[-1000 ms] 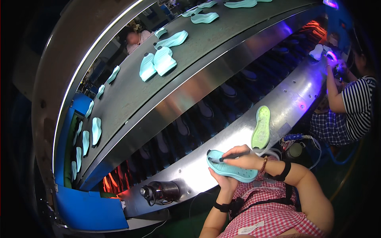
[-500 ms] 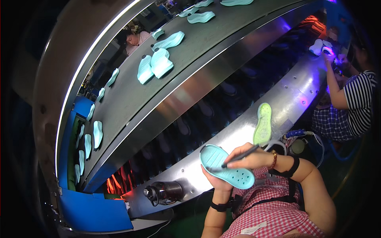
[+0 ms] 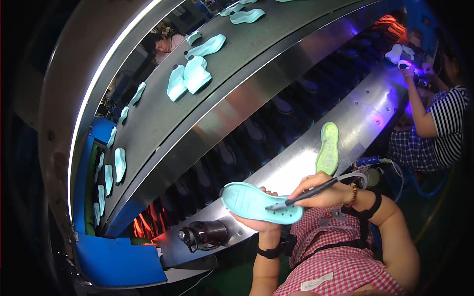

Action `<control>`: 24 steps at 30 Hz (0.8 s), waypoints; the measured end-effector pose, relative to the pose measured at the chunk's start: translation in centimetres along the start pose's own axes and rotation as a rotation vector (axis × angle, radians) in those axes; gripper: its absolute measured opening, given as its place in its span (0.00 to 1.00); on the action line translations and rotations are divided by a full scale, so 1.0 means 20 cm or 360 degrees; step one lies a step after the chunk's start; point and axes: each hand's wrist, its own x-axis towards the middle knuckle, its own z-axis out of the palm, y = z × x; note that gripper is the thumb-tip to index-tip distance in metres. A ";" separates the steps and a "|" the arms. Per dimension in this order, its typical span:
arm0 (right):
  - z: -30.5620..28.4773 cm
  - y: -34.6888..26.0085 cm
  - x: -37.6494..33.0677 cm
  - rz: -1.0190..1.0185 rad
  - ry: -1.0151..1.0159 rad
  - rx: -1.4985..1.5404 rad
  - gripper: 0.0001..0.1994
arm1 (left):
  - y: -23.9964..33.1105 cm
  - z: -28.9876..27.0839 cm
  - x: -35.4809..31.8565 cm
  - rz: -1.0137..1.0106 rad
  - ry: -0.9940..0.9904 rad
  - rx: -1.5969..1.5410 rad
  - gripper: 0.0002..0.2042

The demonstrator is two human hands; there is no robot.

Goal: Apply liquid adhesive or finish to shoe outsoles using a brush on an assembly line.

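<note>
A light-blue shoe sole (image 3: 242, 201) with a raised rim and small holes at one end rests in my left hand (image 3: 254, 224). My fingers wrap round it from beneath and show at its far edge. My right hand (image 3: 320, 193) is closed on a black brush (image 3: 322, 187), whose whitish tube curves back over the wrist. The bristles touch the inner face of the sole, beside the holes. Beyond my right hand, a yellow-green sole (image 3: 327, 148) lies on the metal ledge (image 3: 284, 172).
A conveyor belt (image 3: 163, 126) carrying several light-blue soles (image 3: 197, 74) curves across the far side. Below it, more soles show in a dark, red-lit space. A dark flask (image 3: 205, 236) stands on the ledge at left. A person in a striped top (image 3: 447, 118) works at right.
The held sole has shifted left and turned flatter across the view. The brush tip has passed from the sole's middle to near the holes. Soles on the belt have moved slightly left.
</note>
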 end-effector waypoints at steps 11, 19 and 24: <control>0.01 0.03 -0.07 -0.0209 -0.0171 0.0042 0.12 | 0.07 0.14 0.00 0.0371 -0.0245 0.0155 0.41; 0.00 0.05 -0.08 0.0116 -0.0209 0.0225 0.11 | 0.09 0.17 -0.03 0.0370 -0.0228 0.0228 0.42; 0.00 0.15 -0.08 0.0113 -0.0179 0.0683 0.10 | 0.09 0.21 -0.02 0.0325 -0.0286 0.0273 0.41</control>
